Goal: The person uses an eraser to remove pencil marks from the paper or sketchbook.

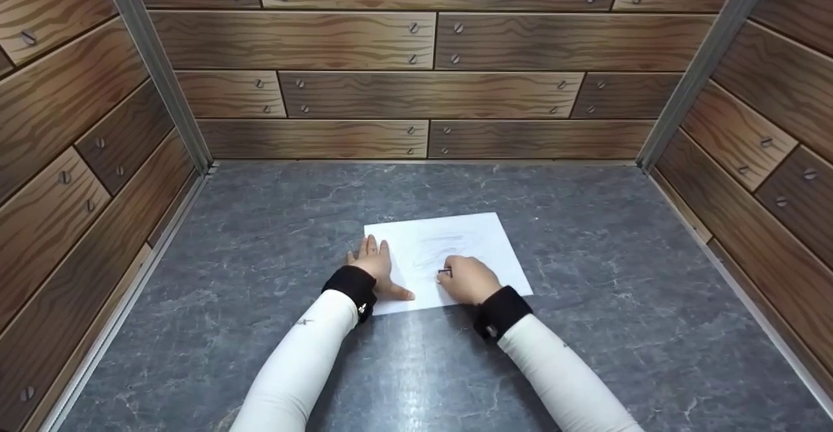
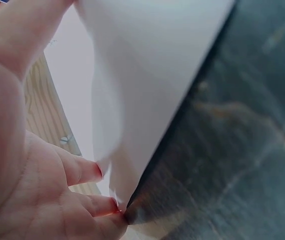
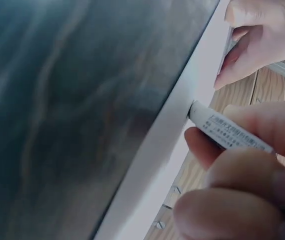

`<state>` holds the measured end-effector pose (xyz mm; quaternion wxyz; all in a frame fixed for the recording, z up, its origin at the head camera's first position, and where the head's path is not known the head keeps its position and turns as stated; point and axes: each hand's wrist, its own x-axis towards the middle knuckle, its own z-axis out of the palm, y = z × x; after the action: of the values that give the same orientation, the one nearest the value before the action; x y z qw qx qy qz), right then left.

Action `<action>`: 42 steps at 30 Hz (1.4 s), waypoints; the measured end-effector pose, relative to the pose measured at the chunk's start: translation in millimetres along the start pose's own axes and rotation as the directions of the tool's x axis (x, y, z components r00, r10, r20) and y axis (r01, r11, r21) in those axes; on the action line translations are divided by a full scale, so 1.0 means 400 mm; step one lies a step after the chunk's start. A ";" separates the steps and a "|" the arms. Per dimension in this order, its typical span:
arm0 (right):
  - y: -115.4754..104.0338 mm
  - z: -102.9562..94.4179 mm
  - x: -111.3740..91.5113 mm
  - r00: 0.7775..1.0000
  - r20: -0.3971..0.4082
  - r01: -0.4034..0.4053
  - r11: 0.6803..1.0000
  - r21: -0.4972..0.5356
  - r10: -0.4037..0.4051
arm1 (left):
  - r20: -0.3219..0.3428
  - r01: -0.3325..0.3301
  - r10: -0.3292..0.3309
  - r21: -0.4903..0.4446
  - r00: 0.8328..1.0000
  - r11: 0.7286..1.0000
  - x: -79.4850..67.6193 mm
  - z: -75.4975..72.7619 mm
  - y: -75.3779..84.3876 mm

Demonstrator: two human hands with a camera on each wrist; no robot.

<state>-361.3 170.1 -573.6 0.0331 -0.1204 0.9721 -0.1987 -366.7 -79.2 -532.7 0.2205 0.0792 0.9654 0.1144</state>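
A white sheet of paper (image 1: 478,233) lies on the grey table, with faint bluish-grey scribbled strokes across its middle. My left hand (image 1: 375,266) rests on the sheet's left edge, fingers spread and thumb out toward the near edge. In the left wrist view, the fingertips (image 2: 95,171) press at the paper's border. A short crayon (image 3: 230,131) in a white wrapper with small dark print is pinched between the thumb and fingers of my right hand (image 1: 470,279). Its end meets the paper right of the left thumb, while the other fingers curl in below.
Grey marbled tabletop (image 1: 260,269) surrounds the sheet. Wood-patterned panels (image 1: 429,94) wall in the back and both sides, with metal strips (image 1: 709,48) along the corners. Both wrists wear black bands (image 1: 501,313) over white sleeves.
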 end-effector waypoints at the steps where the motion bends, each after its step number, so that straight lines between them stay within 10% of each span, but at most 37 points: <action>1: 0.000 -0.001 0.001 1.000 -0.003 -0.006 1.000 -0.011 0.006 | -0.001 0.001 -0.001 0.000 1.000 1.000 0.000 0.000 0.000; 11: 0.043 -0.025 0.024 0.997 -0.009 -0.076 0.992 -0.101 0.075 | -0.007 0.001 -0.001 -0.011 1.000 1.000 -0.005 0.001 0.005; 21: -0.069 0.029 0.019 1.000 -0.012 0.027 1.000 -0.013 -0.027 | -0.006 0.014 -0.014 0.004 1.000 1.000 0.009 0.008 0.005; 32: -0.003 0.000 0.021 0.998 -0.032 -0.055 0.991 -0.122 0.052 | -0.022 0.007 -0.007 -0.007 1.000 1.000 0.000 0.006 0.009; 42: -0.071 0.025 0.029 0.999 0.017 0.051 0.999 -0.020 -0.050 | -0.040 -0.001 0.001 0.002 0.999 1.000 0.004 0.005 0.002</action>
<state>-365.3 138.2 -571.8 0.0350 -0.1469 0.9704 -0.1884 -367.1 -77.5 -535.1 0.2008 0.0778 0.9697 0.1151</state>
